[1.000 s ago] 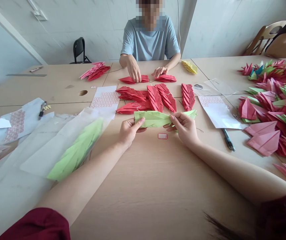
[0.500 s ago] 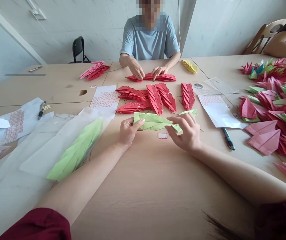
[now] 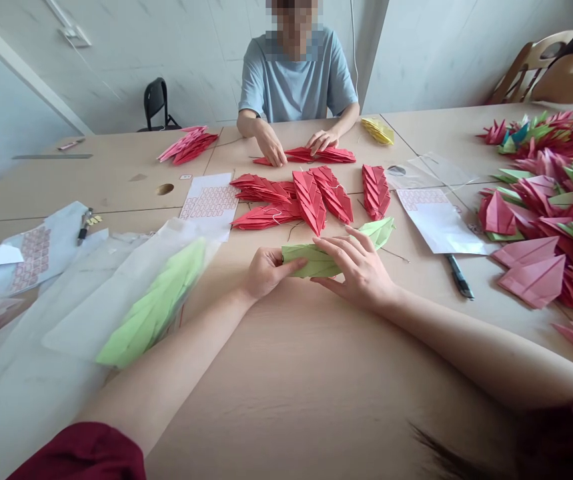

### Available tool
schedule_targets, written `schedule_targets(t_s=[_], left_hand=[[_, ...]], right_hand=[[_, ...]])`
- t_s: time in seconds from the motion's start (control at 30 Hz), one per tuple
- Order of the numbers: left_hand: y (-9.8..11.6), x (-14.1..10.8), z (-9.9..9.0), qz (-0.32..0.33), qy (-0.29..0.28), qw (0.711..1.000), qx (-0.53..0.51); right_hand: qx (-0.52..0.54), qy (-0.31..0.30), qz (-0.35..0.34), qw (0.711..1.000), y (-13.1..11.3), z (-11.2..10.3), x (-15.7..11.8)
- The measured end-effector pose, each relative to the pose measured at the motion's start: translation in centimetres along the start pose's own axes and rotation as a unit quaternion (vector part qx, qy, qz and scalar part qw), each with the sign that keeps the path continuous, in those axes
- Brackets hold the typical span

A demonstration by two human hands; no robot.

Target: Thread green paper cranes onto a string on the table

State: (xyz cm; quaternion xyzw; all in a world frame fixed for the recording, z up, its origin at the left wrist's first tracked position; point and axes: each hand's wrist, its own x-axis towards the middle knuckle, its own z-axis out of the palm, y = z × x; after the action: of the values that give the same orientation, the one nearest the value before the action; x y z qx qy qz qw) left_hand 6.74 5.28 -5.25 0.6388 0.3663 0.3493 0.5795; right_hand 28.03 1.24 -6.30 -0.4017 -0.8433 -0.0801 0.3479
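Note:
A light green folded paper strip (image 3: 311, 259) lies level between my hands, above the near middle of the table. My left hand (image 3: 265, 272) pinches its left end, thumb on the front. My right hand (image 3: 361, 270) grips its middle, fingers over the top and thumb beneath; part of the strip is hidden there. Its green right end (image 3: 380, 230) sticks out past my fingers. Just beyond lie several red folded paper pieces (image 3: 309, 200), some with white string showing. Another green folded piece (image 3: 159, 303) rests in a clear plastic bag near my left forearm.
Across the table (image 3: 266, 373) a person in a blue shirt (image 3: 296, 83) handles red folded paper (image 3: 322, 155). Pink, red and green folded papers (image 3: 546, 200) are heaped at the right, near a pen (image 3: 460, 277) and a printed sheet (image 3: 436, 223). Another printed sheet (image 3: 209, 203) lies left of centre.
Both hands have moved slightly right and nearer with the green strip. My right hand has slid left along it, fingers now over its middle. The other person's hand has lifted off the red paper's left end.

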Motion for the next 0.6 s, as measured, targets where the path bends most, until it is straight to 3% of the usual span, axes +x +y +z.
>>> schedule_targets(t_s=[0.6], left_hand=[[0.19, 0.12, 0.01, -0.022, -0.044, 0.999, -0.004]], right_hand=[[0.035, 0.002, 0.003, 0.999, -0.49, 0.16, 0.00]])
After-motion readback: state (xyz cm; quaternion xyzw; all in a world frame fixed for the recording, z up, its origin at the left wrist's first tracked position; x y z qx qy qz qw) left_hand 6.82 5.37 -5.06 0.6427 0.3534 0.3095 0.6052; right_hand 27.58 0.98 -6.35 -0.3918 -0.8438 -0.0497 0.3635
